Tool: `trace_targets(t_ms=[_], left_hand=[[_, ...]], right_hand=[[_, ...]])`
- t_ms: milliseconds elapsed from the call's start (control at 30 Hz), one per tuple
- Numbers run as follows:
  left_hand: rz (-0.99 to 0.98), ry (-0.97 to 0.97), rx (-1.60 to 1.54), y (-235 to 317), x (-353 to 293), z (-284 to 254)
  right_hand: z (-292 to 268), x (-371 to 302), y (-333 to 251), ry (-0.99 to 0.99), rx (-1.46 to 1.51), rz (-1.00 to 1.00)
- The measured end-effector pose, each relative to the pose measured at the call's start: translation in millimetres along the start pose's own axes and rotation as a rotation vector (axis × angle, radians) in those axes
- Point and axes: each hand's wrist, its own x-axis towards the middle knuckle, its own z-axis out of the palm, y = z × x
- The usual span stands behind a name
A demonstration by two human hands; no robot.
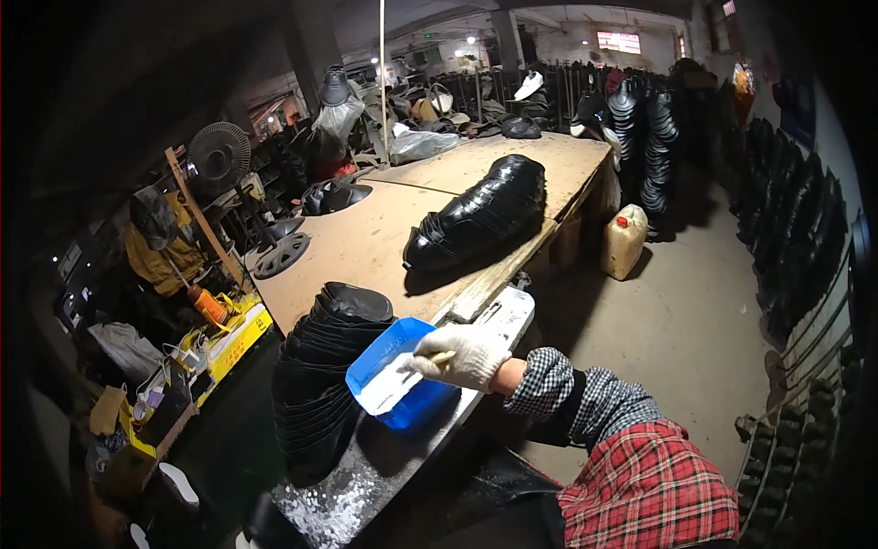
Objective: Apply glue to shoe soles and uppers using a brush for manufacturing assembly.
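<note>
My right hand [462, 358], in a pale knitted glove, reaches over a blue plastic tub [420, 408]. Its fingers are closed round a pale wooden handle [443, 357], which looks like a brush's; the working end cannot be made out. White matter [387, 384] covers part of the tub's inside, just below the fingers. Left of the tub stands a tall stack of nested black shoe pieces [315, 393]. The tub rests on a narrow bench [334, 508] spattered with white. My left hand is out of the picture.
A wooden table [343, 242] lies beyond the bench, bearing a second black stack [485, 215] on its side. A plastic jerrycan [626, 242] with a red cap stands on the floor at right. Left are a fan [219, 157] and a yellow-edged shelf [242, 346].
</note>
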Motion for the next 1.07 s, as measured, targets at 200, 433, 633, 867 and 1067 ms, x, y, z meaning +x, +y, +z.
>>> trace_targets(t_ms=[200, 433, 633, 867, 1067], left_hand=[[-0.220, -0.067, -1.319, 81, -68, 49], [-0.568, -0.057, -1.733, 149, -122, 57], [-0.608, -0.006, -1.402, 124, -125, 63], [-0.468, 0.122, -1.706, 51, -131, 103], [-0.222, 0.357, -1.032, 47, -117, 129]], right_hand=[[22, -17, 36, -0.011, 0.175, -0.045], [36, -39, -61, 0.024, 0.547, -0.061], [122, -27, -138, -0.332, 0.482, -0.570], [167, -40, -100, -0.405, 0.839, 0.203], [185, -3, -133, -0.151, 0.407, -0.249]])
